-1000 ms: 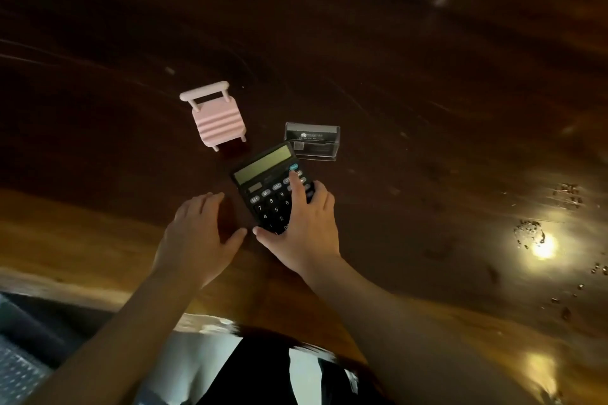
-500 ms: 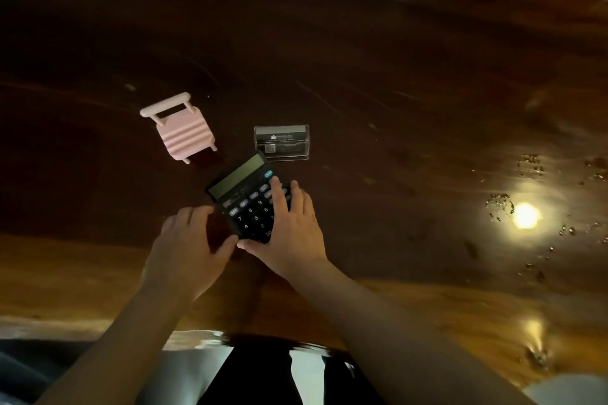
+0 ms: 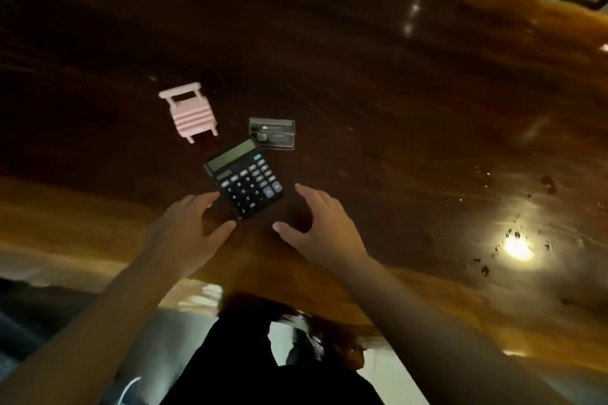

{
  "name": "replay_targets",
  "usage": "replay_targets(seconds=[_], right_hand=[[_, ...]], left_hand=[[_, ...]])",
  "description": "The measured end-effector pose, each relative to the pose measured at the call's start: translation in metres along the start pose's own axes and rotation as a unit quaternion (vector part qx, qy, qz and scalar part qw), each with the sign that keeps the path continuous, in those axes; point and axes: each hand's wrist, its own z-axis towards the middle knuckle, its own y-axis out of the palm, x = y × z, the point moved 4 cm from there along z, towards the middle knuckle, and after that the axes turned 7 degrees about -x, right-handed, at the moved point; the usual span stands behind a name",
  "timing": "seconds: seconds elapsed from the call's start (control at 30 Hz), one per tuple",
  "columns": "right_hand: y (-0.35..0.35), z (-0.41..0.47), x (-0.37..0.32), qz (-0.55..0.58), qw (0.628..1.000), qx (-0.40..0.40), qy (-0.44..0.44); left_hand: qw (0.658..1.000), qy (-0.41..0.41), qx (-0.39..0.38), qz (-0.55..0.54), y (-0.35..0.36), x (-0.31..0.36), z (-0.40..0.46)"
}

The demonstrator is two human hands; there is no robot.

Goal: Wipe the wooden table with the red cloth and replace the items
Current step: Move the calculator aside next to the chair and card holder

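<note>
A black calculator (image 3: 245,177) lies flat on the dark glossy wooden table (image 3: 362,92), turned at an angle. Behind it to the left stands a small pink chair-shaped stand (image 3: 192,113). A clear card holder (image 3: 272,137) with cards sits behind it to the right. My left hand (image 3: 187,233) rests open just left of the calculator's near corner, thumb close to its edge. My right hand (image 3: 324,228) hovers open to the right of the calculator, apart from it. No red cloth is in view.
Water droplets (image 3: 513,233) and a bright lamp reflection lie on the table at the right. The table's lighter near edge (image 3: 65,223) runs across the lower part of the view. My dark clothing and the floor show below it.
My right hand has lifted off the calculator and moved to its right. The calculator now lies free. My left hand stays beside it. The camera has shifted.
</note>
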Motion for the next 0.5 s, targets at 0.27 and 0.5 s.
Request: replay_targets(seconds=[0.27,0.5], right_hand=[[-0.011,-0.051,-0.064,-0.034,0.984,-0.029,-0.171],[0.017,-0.094,-0.166,-0.075,0.935,-0.104,-0.331]], left_hand=[[0.980,-0.093,0.145,-0.101,-0.018,-0.012,-0.125],[0.929,-0.178,0.285,-0.153,-0.034,-0.050,-0.248]])
